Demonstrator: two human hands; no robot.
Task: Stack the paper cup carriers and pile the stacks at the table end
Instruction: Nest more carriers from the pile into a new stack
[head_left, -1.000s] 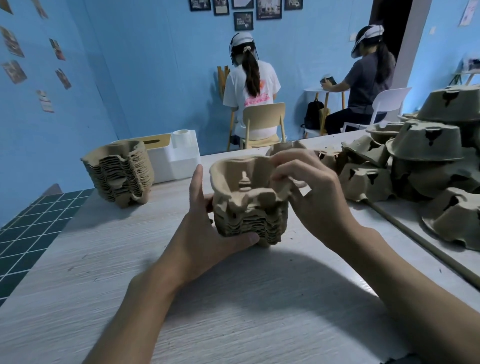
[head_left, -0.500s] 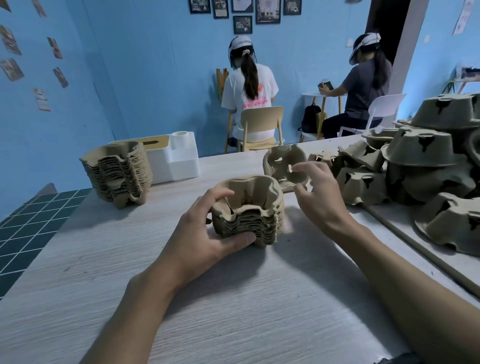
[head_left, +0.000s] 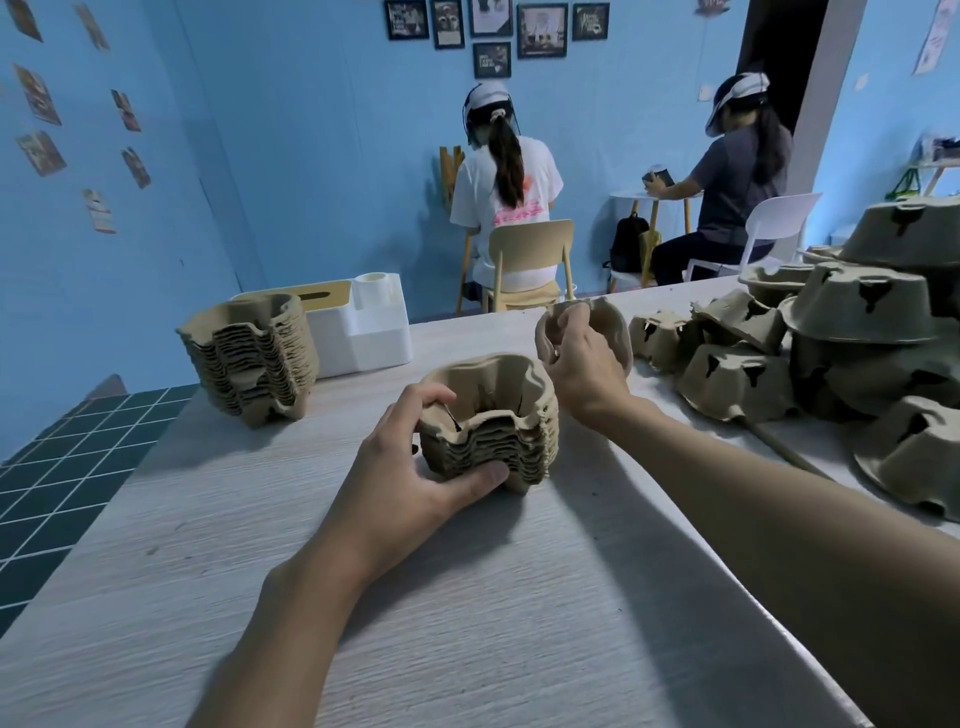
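Progress, as I judge it, sits well short of halfway. On the pale wood-grain bench the biggest mass is the heap of loose carriers along my right side. Most of them lie upside down and unsorted, and that is the work left.

Next in size is the finished stack, standing at the far left end of the bench just beside a white tissue box. It is the only stack I see placed there.

Smaller is the working stack in the middle of the bench, a handful of nested carriers with the cups facing up. My left hand grips it, fingers curled over its left rim and thumb pressed against its near face.

My right hand pinches the rim of a single carrier, held tilted just beyond the working stack. I reckon that one goes on top next, and many more must follow before this stack joins the other.

I see no brand or label on any carrier. The framed prints on the far wall and the pink print on a seated person's white shirt are too small to read.
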